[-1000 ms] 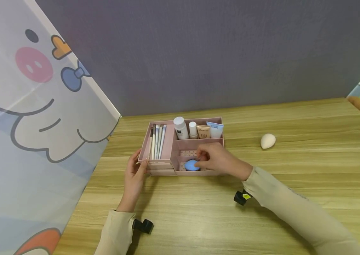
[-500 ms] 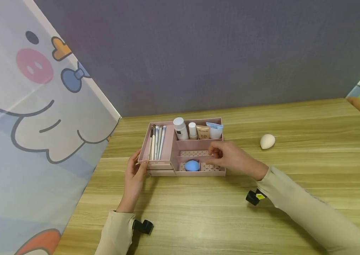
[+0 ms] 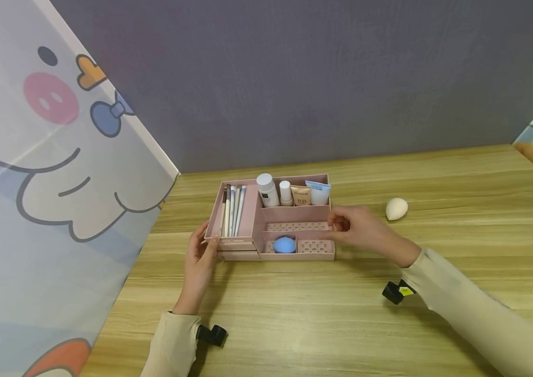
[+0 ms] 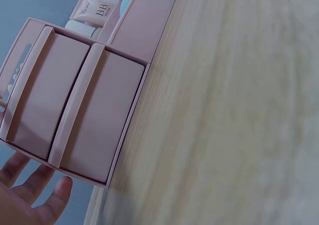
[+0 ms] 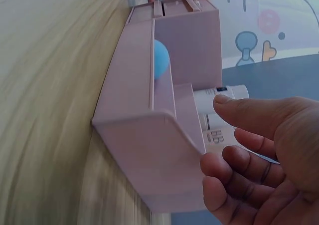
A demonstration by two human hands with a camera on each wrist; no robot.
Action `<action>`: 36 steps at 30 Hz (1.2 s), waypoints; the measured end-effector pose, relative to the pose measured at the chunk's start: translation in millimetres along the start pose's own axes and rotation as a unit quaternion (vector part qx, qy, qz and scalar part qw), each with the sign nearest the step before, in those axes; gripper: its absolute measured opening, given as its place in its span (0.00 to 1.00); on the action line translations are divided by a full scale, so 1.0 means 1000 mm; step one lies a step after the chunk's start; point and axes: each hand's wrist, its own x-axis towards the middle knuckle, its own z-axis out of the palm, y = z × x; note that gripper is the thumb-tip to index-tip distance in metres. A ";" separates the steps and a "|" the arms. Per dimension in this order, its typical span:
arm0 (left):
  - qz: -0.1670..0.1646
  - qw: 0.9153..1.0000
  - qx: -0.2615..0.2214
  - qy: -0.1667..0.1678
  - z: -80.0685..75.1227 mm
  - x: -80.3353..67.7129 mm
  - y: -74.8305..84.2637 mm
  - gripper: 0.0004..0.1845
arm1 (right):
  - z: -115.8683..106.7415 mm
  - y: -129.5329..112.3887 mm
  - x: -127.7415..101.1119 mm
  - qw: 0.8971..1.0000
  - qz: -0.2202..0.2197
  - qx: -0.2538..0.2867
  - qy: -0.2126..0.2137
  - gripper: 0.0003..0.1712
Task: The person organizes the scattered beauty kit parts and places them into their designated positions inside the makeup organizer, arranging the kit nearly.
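A pink makeup organizer (image 3: 296, 211) stands on the wooden table. My left hand (image 3: 202, 252) grips its left front corner, thumb at the front and fingers along the side. Inside one small front compartment lies a blue makeup sponge (image 3: 284, 244). Just right of the organizer's right wall hovers my right hand (image 3: 362, 228), its fingers loosely bent and nothing between them; the right wrist view shows the gap between thumb and fingers. A white makeup sponge (image 3: 396, 209) lies on the table, beyond the right hand and to its right.
Several brushes or pencils (image 3: 232, 211) lie in the organizer's left top tray. Along its back row stand a white bottle (image 3: 268, 189), a small white-capped bottle (image 3: 286, 192), a BB cream tube (image 3: 301, 196) and a light blue tube (image 3: 319, 192). Two drawers (image 4: 97, 115) face front.
My right hand has let go of the blue sponge, now in the front compartment, and moved right past the organizer's edge. The left hand has stayed in place.
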 end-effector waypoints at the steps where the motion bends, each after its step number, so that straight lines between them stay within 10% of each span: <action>1: 0.000 1.000 0.001 0.000 0.000 0.000 0.000 0.24 | -0.001 0.001 -0.001 1.000 -0.001 -0.007 0.004 0.14; 36: 0.003 1.000 0.012 -0.005 -0.001 0.000 -0.002 0.24 | -0.040 0.046 -0.031 0.992 0.006 -0.116 0.045 0.14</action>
